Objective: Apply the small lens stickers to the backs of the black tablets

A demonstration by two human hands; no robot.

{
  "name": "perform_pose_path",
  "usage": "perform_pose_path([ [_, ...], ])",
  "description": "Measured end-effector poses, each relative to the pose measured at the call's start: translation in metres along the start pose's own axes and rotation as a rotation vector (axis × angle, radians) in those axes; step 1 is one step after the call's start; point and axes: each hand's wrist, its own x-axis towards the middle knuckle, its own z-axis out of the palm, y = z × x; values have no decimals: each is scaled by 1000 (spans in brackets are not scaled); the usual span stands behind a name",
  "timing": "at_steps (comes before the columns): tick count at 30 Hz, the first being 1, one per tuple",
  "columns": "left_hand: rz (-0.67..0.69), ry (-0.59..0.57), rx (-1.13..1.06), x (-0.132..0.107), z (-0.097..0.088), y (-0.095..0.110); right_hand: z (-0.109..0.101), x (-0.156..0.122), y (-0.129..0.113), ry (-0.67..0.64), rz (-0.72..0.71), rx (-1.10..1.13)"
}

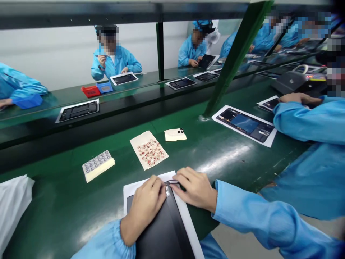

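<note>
A dark tablet back panel lies on a white sheet at the near edge of the green bench. My left hand rests on the panel's upper part with fingers curled and pressed down near its top edge. My right hand lies beside it, fingers bent and pinched at the same top corner. Whatever small part sits under the fingertips is too small to name. Beyond my hands lie a sheet of small red stickers, a pad of grey round stickers and a small paper with black rings.
A co-worker's blue sleeve reaches in from the right beside an opened tablet on white paper. A green post rises behind it. More tablets lie on the far belt, where several people in blue coats sit. White bag at left.
</note>
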Motion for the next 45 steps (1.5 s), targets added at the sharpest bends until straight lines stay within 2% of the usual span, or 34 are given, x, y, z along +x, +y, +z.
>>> perform_pose_path([
  [3, -135, 27, -70, 27, -15, -17, 3, 21, 33, -179, 170, -64],
  [5, -197, 118, 40, 51, -24, -32, 10, 39, 58, -326, 248, -230],
  [7, -222, 158, 144, 74, -28, -47, 19, 56, 83, -405, 279, -349],
  [10, -158, 68, 155, 99, -27, -63, 31, 71, 110, -430, 254, -374],
  [14, -87, -63, 56, 105, -29, -66, 34, 70, 124, -414, 155, -347],
  [18, -204, -35, -139, 102, -31, -45, 25, 59, 116, -300, 81, -315],
  [21, -310, -58, -389, 104, -16, -13, 16, 46, 98, -164, 29, -299],
  [23, -397, -127, -706, 108, 2, 11, 10, 34, 84, -83, -29, -290],
  [26, -623, -173, -1331, 114, 29, 37, 2, 16, 71, 21, -179, -230],
  [28, -733, -145, -1523, 116, 40, 46, 0, 9, 71, 88, -226, -94],
  [30, -755, -124, -1542, 115, 44, 49, 2, 6, 75, 149, -93, 116],
  [32, -763, -117, -1567, 113, 44, 49, 4, 7, 82, 176, 152, 316],
  [33, -769, -113, -1570, 113, 43, 49, 6, 9, 84, 171, 261, 392],
  [35, -784, -104, -1562, 113, 43, 48, 8, 12, 88, 131, 390, 484],
  [38, -795, -92, -1547, 113, 45, 49, 10, 15, 89, 73, 463, 496],
  [40, -799, -88, -1535, 115, 47, 49, 10, 16, 92, 94, 491, 451],
  [42, -809, -98, -1527, 117, 50, 51, 10, 16, 99, 173, 539, 378],
  [45, -806, -142, -1549, 123, 50, 56, 6, 16, 113, 367, 647, 251],
])
